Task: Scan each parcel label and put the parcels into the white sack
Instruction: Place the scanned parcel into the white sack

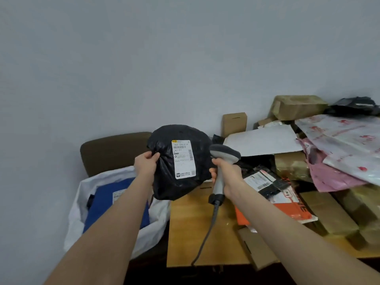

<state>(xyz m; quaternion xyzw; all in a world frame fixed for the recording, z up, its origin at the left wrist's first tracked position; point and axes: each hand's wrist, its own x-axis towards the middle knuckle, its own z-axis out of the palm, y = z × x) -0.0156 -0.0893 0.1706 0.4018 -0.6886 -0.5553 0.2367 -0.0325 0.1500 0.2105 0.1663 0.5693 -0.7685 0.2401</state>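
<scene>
Head view looks down along both my bare forearms to a black parcel (164, 182) raised in front of a pale wall (144, 58). My left hand (146, 163) pinches a gathered fold of the black plastic at the parcel's left edge, fingers curled tight on it, and holds the parcel up with its white label (183, 159) facing me. The label stands nearly upright, with barcodes near its top and down its right edge.

My right hand (228, 175) is wrapped round the grey handle of a barcode scanner (224, 155), thumb and fingers closed on it. The scanner's dark head sits just beside the parcel's right edge, close to the label. Its grey cable (205, 237) hangs down over the wooden table (195, 223).

Below my left arm the white sack (82, 192) stands open beside the table, with a blue parcel (107, 202) lying inside it. A brown chair back (113, 151) rises behind the sack.

To the right the table carries a pile of parcels: an orange and black one (287, 210) with a white label nearest my right wrist, a pink mailer (333, 177) farther right, white mailers with red print (349, 136) above it, and brown cardboard boxes (298, 106) against the wall.
</scene>
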